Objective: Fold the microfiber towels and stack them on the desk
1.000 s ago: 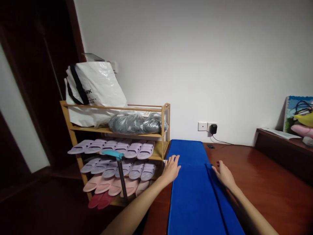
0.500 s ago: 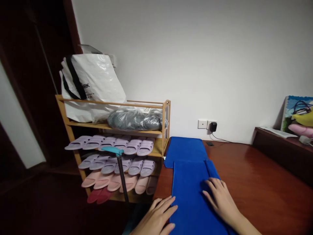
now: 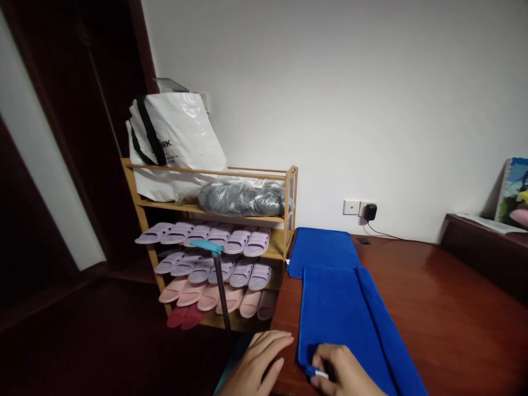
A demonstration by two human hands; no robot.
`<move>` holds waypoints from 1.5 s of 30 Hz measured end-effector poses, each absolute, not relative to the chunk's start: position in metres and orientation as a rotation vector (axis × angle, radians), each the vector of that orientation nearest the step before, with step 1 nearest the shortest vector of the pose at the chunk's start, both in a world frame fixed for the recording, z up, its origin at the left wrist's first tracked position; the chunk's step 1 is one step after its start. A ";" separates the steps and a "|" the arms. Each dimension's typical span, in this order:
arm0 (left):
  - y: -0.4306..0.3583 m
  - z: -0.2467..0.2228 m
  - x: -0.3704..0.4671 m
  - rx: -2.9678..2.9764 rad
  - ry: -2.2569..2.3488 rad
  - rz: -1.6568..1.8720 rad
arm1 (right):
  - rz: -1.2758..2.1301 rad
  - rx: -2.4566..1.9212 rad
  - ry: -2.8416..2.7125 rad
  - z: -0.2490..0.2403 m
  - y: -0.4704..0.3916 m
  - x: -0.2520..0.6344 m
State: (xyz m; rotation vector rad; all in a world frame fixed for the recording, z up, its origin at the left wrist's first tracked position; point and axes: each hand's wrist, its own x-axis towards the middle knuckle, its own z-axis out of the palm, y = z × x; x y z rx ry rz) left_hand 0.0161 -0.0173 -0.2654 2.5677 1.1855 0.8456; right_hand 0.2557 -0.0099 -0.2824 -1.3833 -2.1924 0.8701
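A blue cloth point(image 3: 342, 308), towel-like, lies lengthwise on the brown table, with its right side folded over in a long strip. At its near left corner my right hand point(image 3: 344, 369) is closed, fingers pinching the cloth edge by a small white tag point(image 3: 321, 374). To the left of that corner, my left hand point(image 3: 262, 363) hovers or rests by the table edge with fingers stretched out, holding nothing. Behind, a second blue cloth point(image 3: 324, 250) lies folded flat, partly touching the first one's far end.
Left of the table point(image 3: 445, 308) stands a wooden shoe rack point(image 3: 291, 209) with several rows of slippers point(image 3: 258, 242), a plastic-wrapped grey bundle point(image 3: 243, 198) and a white bag point(image 3: 185, 132). A blue-topped handle point(image 3: 208, 247) rises before it. A black plug point(image 3: 370, 212) sits in the wall.
My right hand has moved from the right-hand fold to the cloth's near left corner and closed on it. My left hand has come off the cloth's left edge. The view has swung slightly left.
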 end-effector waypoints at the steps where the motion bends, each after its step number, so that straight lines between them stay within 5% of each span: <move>1: -0.017 -0.262 0.021 2.566 1.165 0.850 | 0.892 -1.389 -2.118 -0.281 -0.011 0.259; 8: -0.011 -0.249 0.049 2.584 1.078 0.910 | 1.337 -1.278 -1.685 -0.284 -0.002 0.267; 14: -0.015 -0.243 0.050 2.591 1.067 0.934 | 1.391 -1.238 -1.697 -0.274 0.002 0.279; 21: -0.001 -0.239 0.088 2.660 0.972 0.741 | 0.669 -1.579 -1.823 -0.280 0.006 0.335; 34: 0.001 -0.254 0.073 2.498 1.052 0.873 | 1.224 -1.299 -1.662 -0.277 -0.004 0.304; 39: -0.007 -0.252 0.071 2.475 1.098 0.928 | 1.054 -1.249 -1.829 -0.282 -0.014 0.273; 45: -0.018 -0.254 0.067 2.516 1.122 0.601 | 0.544 -1.518 -1.920 -0.280 -0.007 0.312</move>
